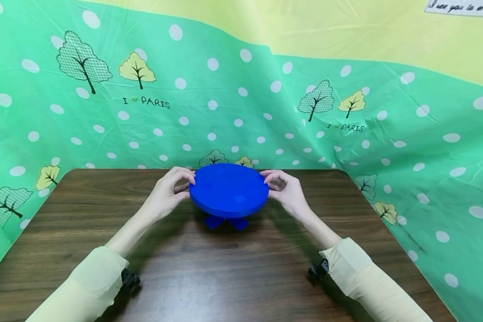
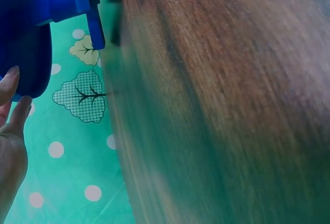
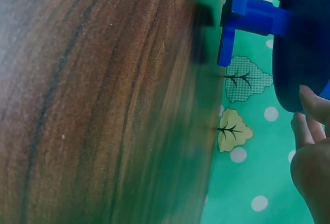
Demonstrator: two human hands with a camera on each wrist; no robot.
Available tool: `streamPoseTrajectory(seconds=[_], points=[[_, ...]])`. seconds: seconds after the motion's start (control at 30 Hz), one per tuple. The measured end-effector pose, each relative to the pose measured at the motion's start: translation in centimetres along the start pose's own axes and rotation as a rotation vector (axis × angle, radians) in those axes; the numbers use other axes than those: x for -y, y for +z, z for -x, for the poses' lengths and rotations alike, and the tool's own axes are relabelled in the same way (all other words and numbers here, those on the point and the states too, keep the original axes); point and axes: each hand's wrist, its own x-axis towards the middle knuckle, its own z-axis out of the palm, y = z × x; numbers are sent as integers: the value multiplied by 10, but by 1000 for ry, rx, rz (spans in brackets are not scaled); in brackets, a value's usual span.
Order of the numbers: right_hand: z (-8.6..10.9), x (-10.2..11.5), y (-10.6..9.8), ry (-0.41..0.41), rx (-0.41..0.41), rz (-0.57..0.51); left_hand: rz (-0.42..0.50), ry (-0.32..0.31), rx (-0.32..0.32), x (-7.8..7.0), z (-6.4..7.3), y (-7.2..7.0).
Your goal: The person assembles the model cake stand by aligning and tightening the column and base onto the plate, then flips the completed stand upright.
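A small blue round-topped table, like a toy pedestal table, is held upright between both hands near the far edge of the desk. My left hand pinches the left rim of its top, fingers on the upper side and thumb lower. On the opposite rim, my right hand grips the same way. Under the disc, the left wrist view shows a short blue column ending in crossed feet. Those feet hover close over the desk in the right wrist view, with a dark reflection beside them.
The brown wood-grain desk extends toward me. Behind and beside it hangs a green and yellow cloth with white dots and printed trees. Small black devices are strapped at both sleeve cuffs.
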Motion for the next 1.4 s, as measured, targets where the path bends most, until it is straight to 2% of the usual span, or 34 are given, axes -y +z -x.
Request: streamPoseTrajectory(seconds=[0.67,1.1,1.4], points=[[5,-7,-1,22,46,38,-51,-33,59,3,6,1],[7,-12,0,4,72,59,-74,-21,64,7,9,1],[9,-15,-2,6,95,70,-97,10,81,8,13,-1]])
